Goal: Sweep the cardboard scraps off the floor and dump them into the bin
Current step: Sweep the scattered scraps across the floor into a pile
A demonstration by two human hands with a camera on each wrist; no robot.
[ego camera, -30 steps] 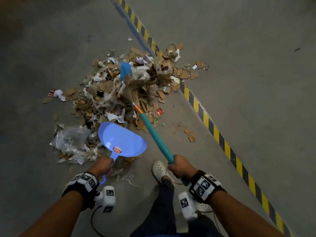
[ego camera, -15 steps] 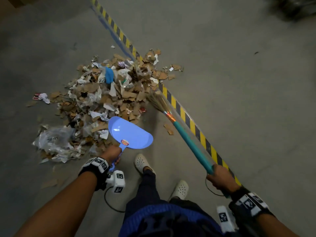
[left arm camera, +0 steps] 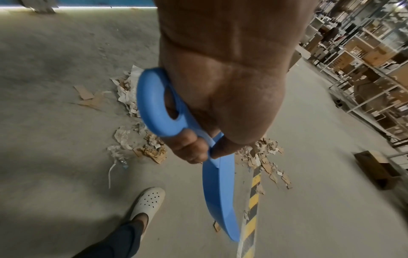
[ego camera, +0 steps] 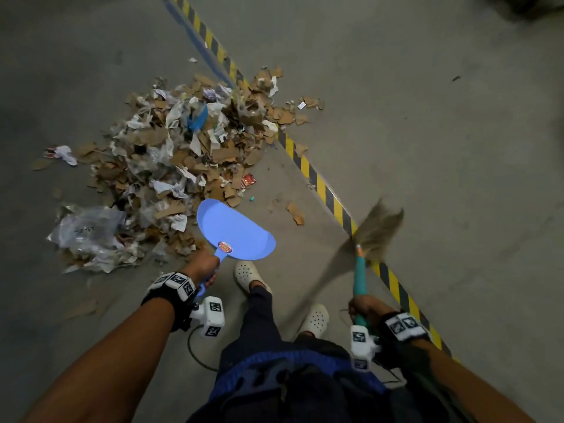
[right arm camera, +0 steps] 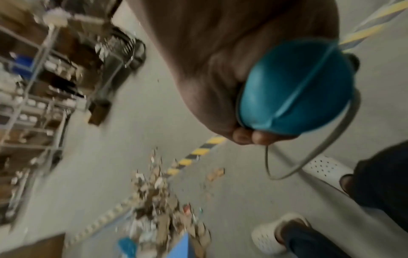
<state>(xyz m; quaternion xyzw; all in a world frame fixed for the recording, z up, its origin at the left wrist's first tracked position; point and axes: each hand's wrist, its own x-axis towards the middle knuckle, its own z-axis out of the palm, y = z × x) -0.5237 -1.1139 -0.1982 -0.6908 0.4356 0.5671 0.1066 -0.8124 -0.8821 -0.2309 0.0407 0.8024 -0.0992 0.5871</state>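
Nearest you, your left hand [ego camera: 204, 265] is wrapped tight round the looped handle of the blue dustpan [ego camera: 234, 231], fingers curled through the grip as the left wrist view shows [left arm camera: 223, 97]. The pan's long axis runs from that handle up and away from you, its open lip pointing toward the near edge of the rubbish; in the head view the pan looks empty. Your white clog [ego camera: 247, 274] stands just beside the pan's handle. To the right, your right hand [ego camera: 364, 306] is closed round the teal handle of the broom [ego camera: 360, 270], its butt end filling the right wrist view [right arm camera: 295, 90]. The broom's axis runs almost straight away from you, bristles [ego camera: 378, 230] farthest out, blurred and lying over the yellow-and-black floor stripe [ego camera: 320, 181], well apart from the heap; whether the bristles touch the floor cannot be told. Between pan and broom a few loose brown pieces [ego camera: 296, 212] lie on the concrete floor [ego camera: 427, 148]. Beyond the pan's lip spreads the pile of cardboard scraps [ego camera: 183, 154], mixed with white paper, a blue scrap and crumpled clear plastic [ego camera: 88, 227] at its left. The pile's far right corner crosses the stripe. The wrist views show shelving with boxes [left arm camera: 366, 52] in the distance.
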